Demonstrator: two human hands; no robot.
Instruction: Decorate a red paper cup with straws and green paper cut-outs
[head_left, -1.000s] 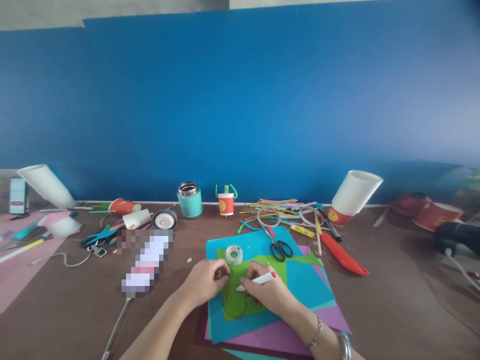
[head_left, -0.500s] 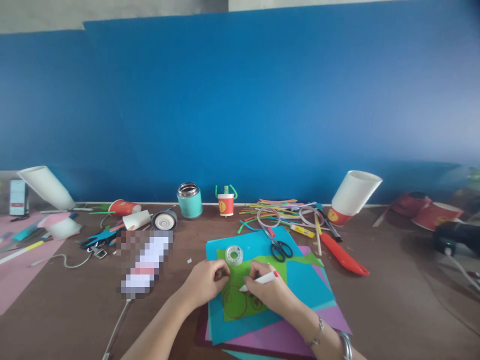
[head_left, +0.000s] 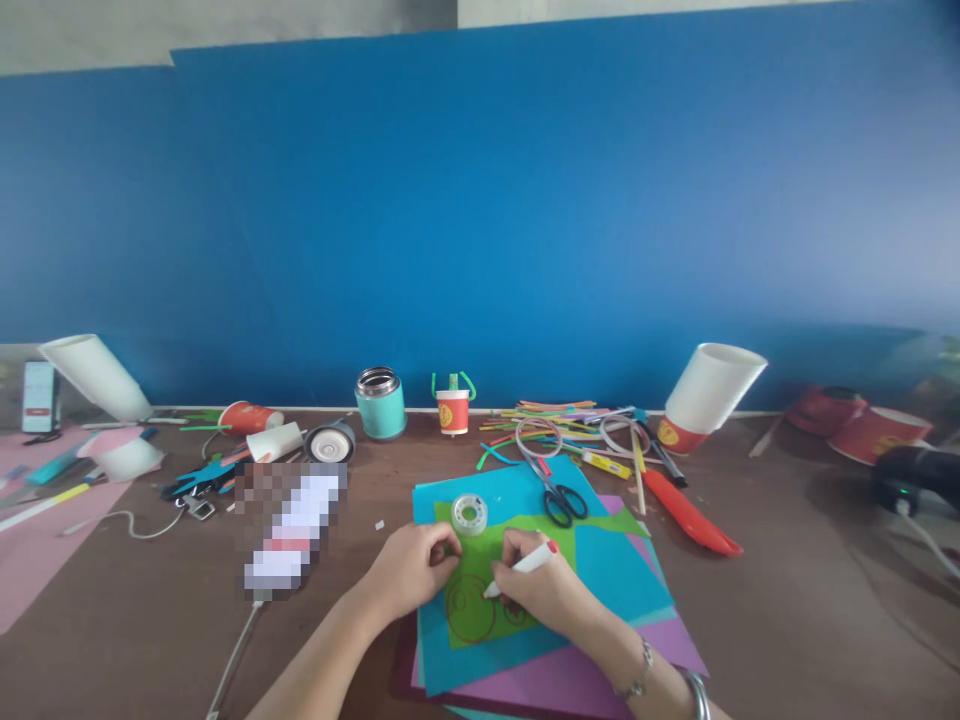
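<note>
My right hand (head_left: 536, 585) is closed around a white marker (head_left: 531, 557) with a red end. The marker's tip is at a green sheet of paper (head_left: 442, 512) bearing a large red circle with a smaller ring inside it. More red marks lie partly under my right hand. At the left edge of the green sheet, my left hand (head_left: 420, 565) rests with curled fingers; whether they pinch anything is hidden. A tape roll (head_left: 469, 515) lies on the sheet between and above my hands. Underneath are blue paper (head_left: 615, 575) and purple paper (head_left: 686, 640).
Black-handled scissors (head_left: 564, 504) lie on the paper's far side. Behind are colourful sticks (head_left: 540, 415), a glue stick (head_left: 606, 464), and a small red cup (head_left: 453, 412) with green arms. A teal flask (head_left: 380, 408), blurred phone (head_left: 289, 535) and red tool (head_left: 690, 515) surround the papers.
The marker tip has shifted very slightly right and down, near the large circle's right edge. My left hand stays at the sheet's edge. The whole view has shifted slightly.
</note>
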